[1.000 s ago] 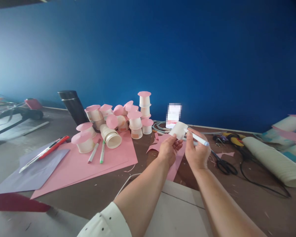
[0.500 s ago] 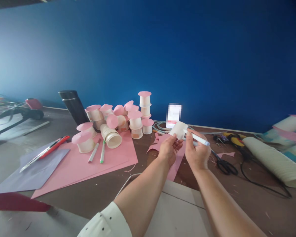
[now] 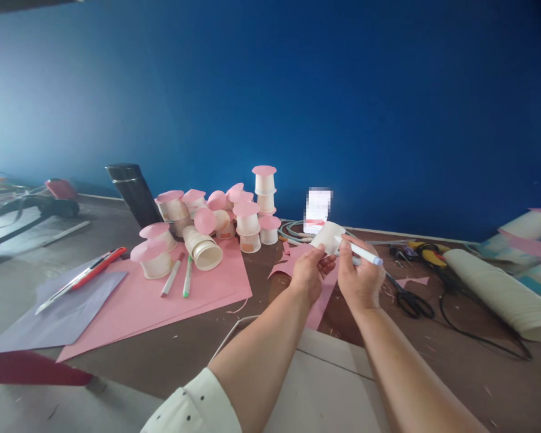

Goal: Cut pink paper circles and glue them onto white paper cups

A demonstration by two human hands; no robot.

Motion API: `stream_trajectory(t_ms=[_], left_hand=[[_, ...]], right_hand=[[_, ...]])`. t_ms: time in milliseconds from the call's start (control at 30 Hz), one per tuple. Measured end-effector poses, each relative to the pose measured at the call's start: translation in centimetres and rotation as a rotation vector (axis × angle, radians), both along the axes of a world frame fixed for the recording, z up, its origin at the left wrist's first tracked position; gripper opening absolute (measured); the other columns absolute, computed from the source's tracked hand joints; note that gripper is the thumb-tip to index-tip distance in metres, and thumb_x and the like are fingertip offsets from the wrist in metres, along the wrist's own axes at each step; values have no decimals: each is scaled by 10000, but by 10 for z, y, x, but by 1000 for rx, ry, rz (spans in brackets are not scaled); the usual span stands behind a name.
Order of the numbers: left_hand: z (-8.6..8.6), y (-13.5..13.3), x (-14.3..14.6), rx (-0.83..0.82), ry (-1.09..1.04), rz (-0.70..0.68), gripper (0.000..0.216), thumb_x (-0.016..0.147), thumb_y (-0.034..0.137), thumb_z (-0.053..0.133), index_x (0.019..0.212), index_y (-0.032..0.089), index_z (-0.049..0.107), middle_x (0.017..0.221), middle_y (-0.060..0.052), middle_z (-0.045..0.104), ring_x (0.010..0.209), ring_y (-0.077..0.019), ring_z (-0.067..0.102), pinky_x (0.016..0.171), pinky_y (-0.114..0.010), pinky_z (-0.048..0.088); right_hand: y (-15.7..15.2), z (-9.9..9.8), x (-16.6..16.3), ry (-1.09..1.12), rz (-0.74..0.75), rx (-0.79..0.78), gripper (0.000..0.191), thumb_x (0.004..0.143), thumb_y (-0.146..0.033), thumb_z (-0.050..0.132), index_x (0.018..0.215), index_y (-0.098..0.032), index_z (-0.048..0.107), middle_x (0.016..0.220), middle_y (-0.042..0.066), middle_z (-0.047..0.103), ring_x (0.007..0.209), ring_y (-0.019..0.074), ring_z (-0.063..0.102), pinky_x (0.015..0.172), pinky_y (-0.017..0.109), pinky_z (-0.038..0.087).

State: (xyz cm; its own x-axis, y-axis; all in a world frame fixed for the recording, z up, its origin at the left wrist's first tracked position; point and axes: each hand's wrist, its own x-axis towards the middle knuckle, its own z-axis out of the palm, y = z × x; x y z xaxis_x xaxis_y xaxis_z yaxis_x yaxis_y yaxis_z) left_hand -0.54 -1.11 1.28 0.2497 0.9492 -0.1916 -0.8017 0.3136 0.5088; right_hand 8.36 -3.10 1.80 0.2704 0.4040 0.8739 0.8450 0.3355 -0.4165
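Observation:
Tilted in front of me is a white paper cup (image 3: 327, 237), its lower edge pinched by my left hand (image 3: 311, 272). My right hand (image 3: 361, 278) grips a white marker (image 3: 363, 252) with a pale blue end, its tip at the side of the cup. Below my hands lies cut pink paper (image 3: 321, 304). Just right of my right hand rest black-handled scissors (image 3: 413, 304). To the left, several paper cups with pink paper tops (image 3: 246, 224) stand stacked or lie about, near nested plain cups (image 3: 206, 255).
A red utility knife (image 3: 100, 268) lies on grey-violet paper (image 3: 72, 313), beside pink sheets (image 3: 198, 304) bearing two markers (image 3: 187, 278). A black flask (image 3: 134, 195) stands behind. A lit phone (image 3: 317, 207) leans by coiled cables (image 3: 291, 231). At right lies a long cup stack (image 3: 500, 291).
The paper cup has shifted very slightly in my left hand. Both hands otherwise stay in place, with the marker tip still at the cup.

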Motion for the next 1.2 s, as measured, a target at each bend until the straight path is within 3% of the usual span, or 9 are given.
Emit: stream_trajectory(t_ms=[300,667,833,1200], left_hand=[[1,-3,0,4,19,-3,72,830,161,656,827,89,660,699,-41,639,611,-112,628,681,-241,493],[3,-3,-2,-40,-19,-4,89,869,134,598,872,68,656,726,-58,647,618,-99,643,606,-188,520],[6,-2,-4,-109,-55,23,76,871,135,604,869,74,649,722,-58,642,625,-97,641,589,-173,529],[7,0,-6,-107,-147,65,104,899,132,575,861,68,648,747,-74,673,694,-114,682,648,-186,565]], right_hand=[[-1,1,0,18,-15,-6,279,940,-341,523,997,-158,725,961,137,744,907,249,700,830,377,533],[0,0,2,57,-4,49,261,937,-329,539,1047,-170,715,995,118,733,906,232,691,830,371,539],[3,-5,4,157,37,59,302,933,-343,548,1153,-177,672,1049,121,710,926,238,682,815,395,545],[14,-13,12,462,63,-83,362,910,-452,543,1077,-173,704,922,108,727,827,237,684,750,382,532]])
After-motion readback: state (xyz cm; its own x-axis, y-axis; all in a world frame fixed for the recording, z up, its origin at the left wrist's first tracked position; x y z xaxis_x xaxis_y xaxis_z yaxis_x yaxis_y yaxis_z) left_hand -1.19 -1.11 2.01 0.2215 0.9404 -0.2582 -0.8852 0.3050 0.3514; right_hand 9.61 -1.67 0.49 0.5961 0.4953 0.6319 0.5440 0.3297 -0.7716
